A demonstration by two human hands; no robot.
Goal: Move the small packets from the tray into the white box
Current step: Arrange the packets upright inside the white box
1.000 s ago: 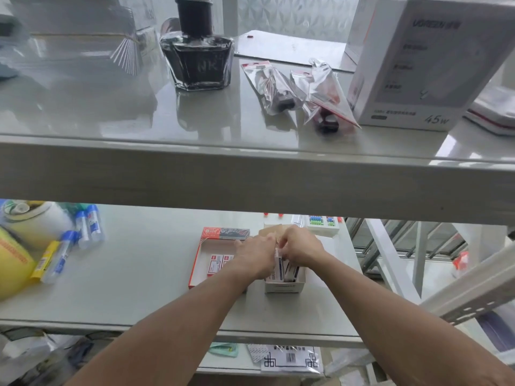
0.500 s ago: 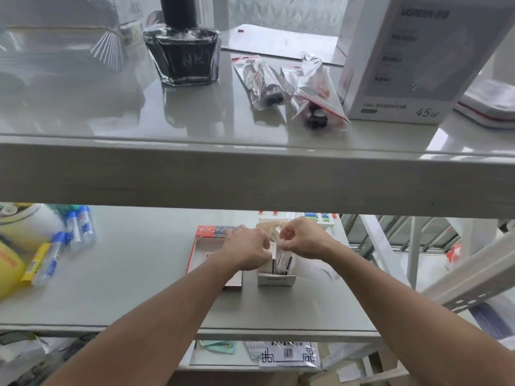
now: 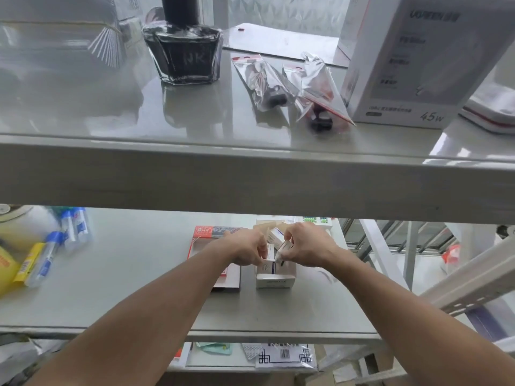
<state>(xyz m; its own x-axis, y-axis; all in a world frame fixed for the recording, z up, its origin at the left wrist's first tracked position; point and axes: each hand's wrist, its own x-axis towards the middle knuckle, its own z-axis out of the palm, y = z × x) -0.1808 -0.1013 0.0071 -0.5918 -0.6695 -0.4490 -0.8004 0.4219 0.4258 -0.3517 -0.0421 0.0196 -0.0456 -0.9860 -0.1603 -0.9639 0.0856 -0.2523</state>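
Note:
A small white box point(image 3: 275, 281) stands open on the lower shelf, with several small packets point(image 3: 269, 267) upright inside it. My left hand point(image 3: 246, 249) pinches a packet at the box's left side. My right hand point(image 3: 305, 247) pinches another packet point(image 3: 283, 250) just above the box's opening. The red-rimmed tray point(image 3: 226, 280) lies flat directly left of the box, mostly hidden under my left wrist. Whether packets lie in it cannot be seen.
The upper shelf's thick edge point(image 3: 250, 179) crosses the view above my hands. On it stand an ink bottle point(image 3: 182, 50), plastic sachets point(image 3: 292, 84) and a large white carton point(image 3: 415, 59). Glue tubes point(image 3: 55, 246) and a yellow pack point(image 3: 5, 268) lie at the lower shelf's left.
Both hands have stayed over the white box, working packets into it; the right hand has lifted slightly and now pinches a packet above the opening. The camera has tilted a little.

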